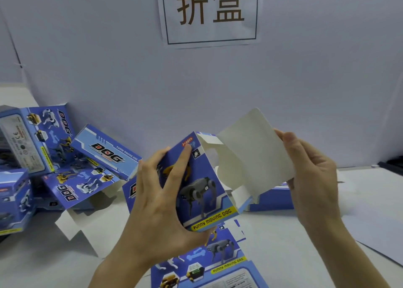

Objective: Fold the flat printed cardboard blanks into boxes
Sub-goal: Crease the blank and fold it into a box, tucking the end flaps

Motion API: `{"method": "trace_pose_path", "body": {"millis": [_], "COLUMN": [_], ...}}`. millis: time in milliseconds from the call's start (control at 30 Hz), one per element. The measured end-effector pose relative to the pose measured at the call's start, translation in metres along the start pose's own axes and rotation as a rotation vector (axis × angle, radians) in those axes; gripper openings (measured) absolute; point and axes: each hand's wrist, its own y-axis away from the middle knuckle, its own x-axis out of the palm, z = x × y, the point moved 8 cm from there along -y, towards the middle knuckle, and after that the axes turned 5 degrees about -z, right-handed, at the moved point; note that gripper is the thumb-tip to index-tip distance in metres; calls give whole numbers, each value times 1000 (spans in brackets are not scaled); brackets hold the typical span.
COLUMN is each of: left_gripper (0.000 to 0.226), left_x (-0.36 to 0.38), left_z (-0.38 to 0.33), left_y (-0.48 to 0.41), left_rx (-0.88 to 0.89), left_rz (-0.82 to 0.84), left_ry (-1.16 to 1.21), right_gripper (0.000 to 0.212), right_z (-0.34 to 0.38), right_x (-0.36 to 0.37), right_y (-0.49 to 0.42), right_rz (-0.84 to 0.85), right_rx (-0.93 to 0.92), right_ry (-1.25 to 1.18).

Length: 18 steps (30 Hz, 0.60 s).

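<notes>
You are mid-fold on one half-formed box (202,185), held above the counter (294,255). Its body is already squared up, but the end is not closed. Your left hand (157,202) grips the printed front, with the fingers (176,172) spread and curled over it and the thumb at the lower edge. Your right hand (309,178) pinches the far edge of the large white flap (250,152), which stands open to the right of the box with its unprinted side toward you. That flap, and the small tabs beside it, look like what is left to tuck in. To the left of the box lies a loose pile of folded boxes (43,148), some with ends agape, so several seem done or nearly so. Just below the box a flat blank (218,263) waits, unfolded. Behind the box, low on the right, sits another blue carton (274,198), and I cannot tell whether it is folded. The box reads "FUNNY MOVING DOG" on a yellow band, with a red "3+ ages" badge, and the pile shows the "DOG" logo. The sign (210,10) above reads "折盒".
</notes>
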Motion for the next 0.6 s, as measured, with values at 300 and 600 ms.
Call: {"method": "trace_pose_path", "body": {"millis": [300,600], "left_gripper": [117,118], "left_x": [3,4], "left_z": [2,2], "left_y": [2,5], "left_rx": [13,46], "left_rz": [37,61], "left_ry": [30,80], "right_gripper": [22,22], "right_z": [-37,-44], "right_x": [13,16], "right_y": [8,13], "right_rz": [60,170], "right_rx": [607,654], "right_ry": [-400,-364]}}
